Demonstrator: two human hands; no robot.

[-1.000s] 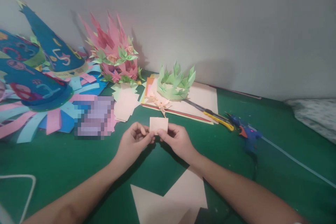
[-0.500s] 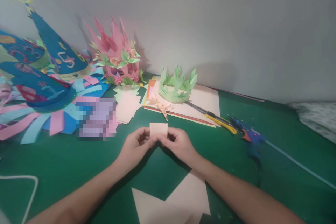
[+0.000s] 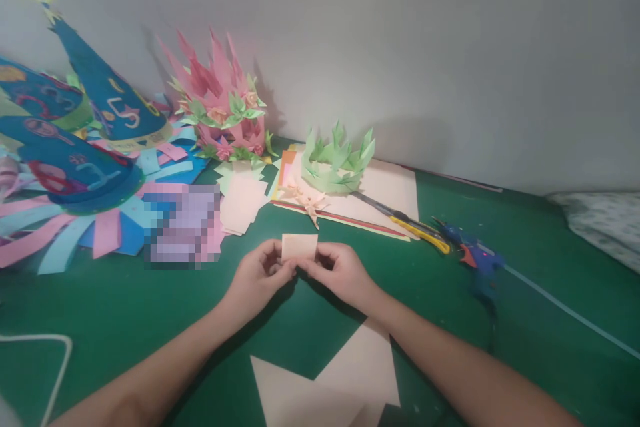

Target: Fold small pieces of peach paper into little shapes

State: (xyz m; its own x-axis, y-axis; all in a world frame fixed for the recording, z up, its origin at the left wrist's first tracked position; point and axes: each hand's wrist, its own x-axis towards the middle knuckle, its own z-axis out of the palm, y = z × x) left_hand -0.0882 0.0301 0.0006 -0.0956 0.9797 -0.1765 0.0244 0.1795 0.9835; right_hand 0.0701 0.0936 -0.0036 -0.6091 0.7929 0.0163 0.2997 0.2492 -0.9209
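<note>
Both my hands hold one small peach paper rectangle (image 3: pixel 299 245) upright above the green mat (image 3: pixel 150 307). My left hand (image 3: pixel 257 277) pinches its lower left edge. At the lower right edge, my right hand (image 3: pixel 337 272) pinches it between thumb and forefinger. The two thumbs nearly meet under the paper. A larger peach sheet with cut-out corners (image 3: pixel 330 383) lies flat on the mat between my forearms, close to me.
A green folded paper crown (image 3: pixel 337 163) sits on peach sheets (image 3: pixel 390 190) at the back, a pink spiky crown (image 3: pixel 220 110) left of it. Blue party hats (image 3: pixel 100 100) with paper strips fill the left. A yellow cutter (image 3: pixel 417 228) and blue glue gun (image 3: pixel 475 257) lie right.
The small paper has sunk a little lower between my fingers and tipped slightly. My hands stay in nearly the same spot; the view shifted slightly.
</note>
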